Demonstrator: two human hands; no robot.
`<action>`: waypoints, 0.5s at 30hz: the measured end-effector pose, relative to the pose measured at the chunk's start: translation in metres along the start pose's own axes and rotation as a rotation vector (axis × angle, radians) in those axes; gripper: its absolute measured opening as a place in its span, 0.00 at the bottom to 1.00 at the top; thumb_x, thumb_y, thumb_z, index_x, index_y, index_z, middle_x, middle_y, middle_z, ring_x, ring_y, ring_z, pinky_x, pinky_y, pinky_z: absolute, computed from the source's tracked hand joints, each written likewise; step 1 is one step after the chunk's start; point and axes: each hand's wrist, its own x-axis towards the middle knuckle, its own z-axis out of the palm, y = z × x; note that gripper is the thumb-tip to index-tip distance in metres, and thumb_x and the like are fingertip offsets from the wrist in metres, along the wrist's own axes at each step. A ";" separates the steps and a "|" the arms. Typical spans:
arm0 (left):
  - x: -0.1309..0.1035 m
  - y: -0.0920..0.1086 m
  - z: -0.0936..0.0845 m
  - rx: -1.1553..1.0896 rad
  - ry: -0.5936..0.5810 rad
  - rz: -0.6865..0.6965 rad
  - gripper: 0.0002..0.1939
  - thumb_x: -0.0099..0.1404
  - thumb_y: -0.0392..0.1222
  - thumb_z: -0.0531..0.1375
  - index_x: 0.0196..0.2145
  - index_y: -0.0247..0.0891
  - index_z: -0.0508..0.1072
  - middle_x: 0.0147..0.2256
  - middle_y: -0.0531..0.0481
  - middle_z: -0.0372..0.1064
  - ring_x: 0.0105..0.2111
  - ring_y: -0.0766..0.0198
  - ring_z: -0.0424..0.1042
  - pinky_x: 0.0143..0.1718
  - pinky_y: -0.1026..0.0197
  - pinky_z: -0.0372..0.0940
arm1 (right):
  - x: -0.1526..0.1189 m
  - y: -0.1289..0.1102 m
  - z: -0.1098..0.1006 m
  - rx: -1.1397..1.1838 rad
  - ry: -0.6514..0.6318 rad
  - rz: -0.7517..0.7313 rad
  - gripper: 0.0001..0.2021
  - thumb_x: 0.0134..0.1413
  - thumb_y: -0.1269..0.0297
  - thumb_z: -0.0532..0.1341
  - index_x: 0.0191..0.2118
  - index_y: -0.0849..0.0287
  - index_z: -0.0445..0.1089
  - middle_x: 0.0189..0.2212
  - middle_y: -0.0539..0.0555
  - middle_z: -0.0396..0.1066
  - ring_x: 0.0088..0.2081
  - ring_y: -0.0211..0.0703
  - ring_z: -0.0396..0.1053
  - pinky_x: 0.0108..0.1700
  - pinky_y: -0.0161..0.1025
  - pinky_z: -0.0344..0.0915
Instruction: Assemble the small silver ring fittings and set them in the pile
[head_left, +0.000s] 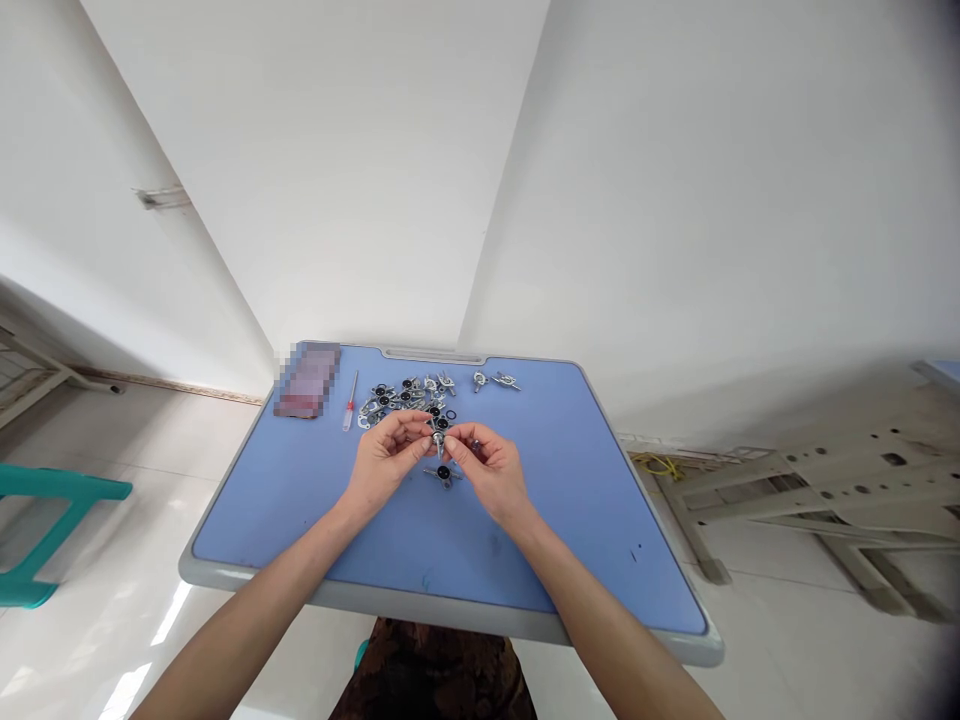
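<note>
Over the middle of the blue tabletop, my left hand (pixel 391 452) and my right hand (pixel 487 462) meet at the fingertips. Between them they pinch a small silvery metal part (pixel 439 443) with a pointed lower end. Just below it, a metal piece with a black round centre (pixel 444 474) lies on the table. Behind my hands is a loose pile of similar metal parts (pixel 384 400), some with black discs. A small black ring (pixel 451 414) rests beside the pile. My fingers partly cover the held part.
A screwdriver (pixel 349 405) with a clear and red handle lies left of the pile, beside a blurred flat object (pixel 307 382). Two metal pieces (pixel 504 380) sit at the back. The grey-rimmed table (pixel 450 600) stands against a wall; a green stool (pixel 45 485) is at left.
</note>
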 end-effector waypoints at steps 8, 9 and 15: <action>0.000 0.002 0.001 -0.010 0.008 -0.002 0.14 0.58 0.40 0.62 0.42 0.37 0.70 0.33 0.50 0.70 0.31 0.67 0.71 0.37 0.62 0.69 | -0.001 0.002 0.001 -0.067 0.018 -0.042 0.07 0.50 0.61 0.60 0.30 0.60 0.68 0.22 0.49 0.67 0.25 0.35 0.64 0.29 0.33 0.64; 0.000 0.003 0.001 -0.011 0.013 -0.007 0.13 0.58 0.41 0.62 0.42 0.37 0.70 0.32 0.50 0.70 0.30 0.67 0.71 0.37 0.61 0.69 | -0.001 0.002 0.001 -0.072 0.020 -0.042 0.07 0.50 0.61 0.60 0.30 0.60 0.68 0.22 0.49 0.67 0.25 0.34 0.64 0.29 0.33 0.64; 0.001 0.006 0.001 -0.030 0.030 -0.038 0.14 0.57 0.41 0.63 0.41 0.37 0.70 0.30 0.52 0.70 0.28 0.68 0.71 0.35 0.62 0.68 | -0.002 0.000 0.002 -0.086 0.014 -0.017 0.07 0.50 0.61 0.60 0.29 0.59 0.68 0.21 0.48 0.66 0.22 0.33 0.62 0.26 0.32 0.61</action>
